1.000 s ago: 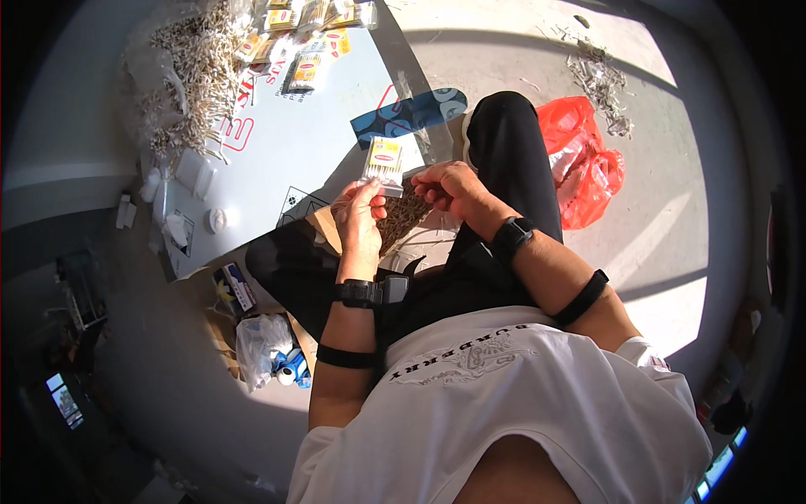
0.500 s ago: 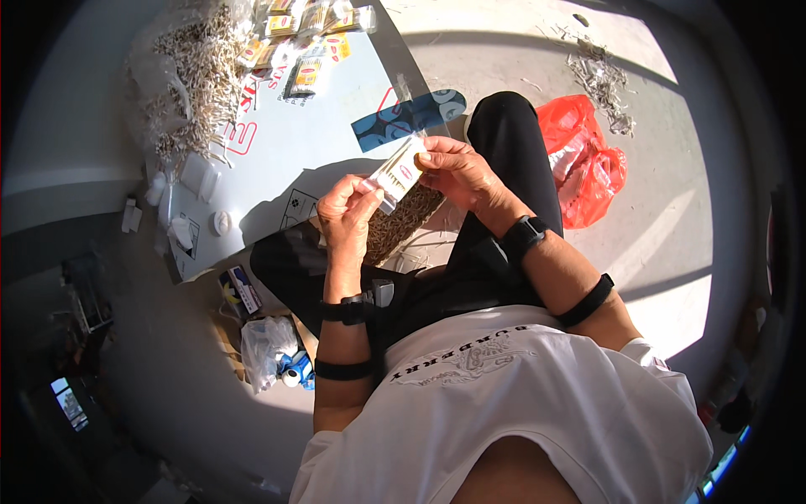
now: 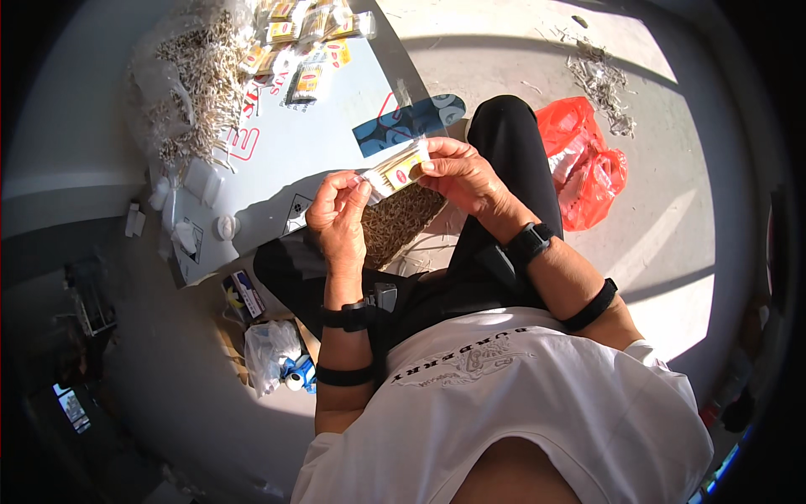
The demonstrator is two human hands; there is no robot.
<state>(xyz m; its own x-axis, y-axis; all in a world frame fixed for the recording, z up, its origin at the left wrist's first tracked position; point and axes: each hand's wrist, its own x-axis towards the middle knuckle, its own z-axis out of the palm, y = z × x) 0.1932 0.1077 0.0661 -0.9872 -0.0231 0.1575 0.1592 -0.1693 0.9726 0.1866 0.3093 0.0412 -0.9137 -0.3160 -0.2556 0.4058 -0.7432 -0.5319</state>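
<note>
A small clear plastic packet of thin brown sticks (image 3: pixel 391 175), with a yellow and red label, is stretched between my hands above my lap. My left hand (image 3: pixel 337 217) pinches its lower left end between thumb and fingers. At the upper right end, my right hand (image 3: pixel 461 174) grips the packet with the thumb over its face. Below the packet lies a mass of brown sticks (image 3: pixel 395 223), partly hidden by my hands. More filled packets (image 3: pixel 308 82) with yellow labels are heaped at the far end of the grey board.
The grey board (image 3: pixel 285 143) with red print carries a large pile of pale sticks (image 3: pixel 189 92) in clear plastic at its left. A blue patterned strip (image 3: pixel 409 124) lies at its right edge. On the floor are a red plastic bag (image 3: pixel 579 164) and pale scraps (image 3: pixel 604 80).
The packet has turned flatter, toward level, and its label faces me differently. My left hand has shifted slightly left; my right hand has barely moved.
</note>
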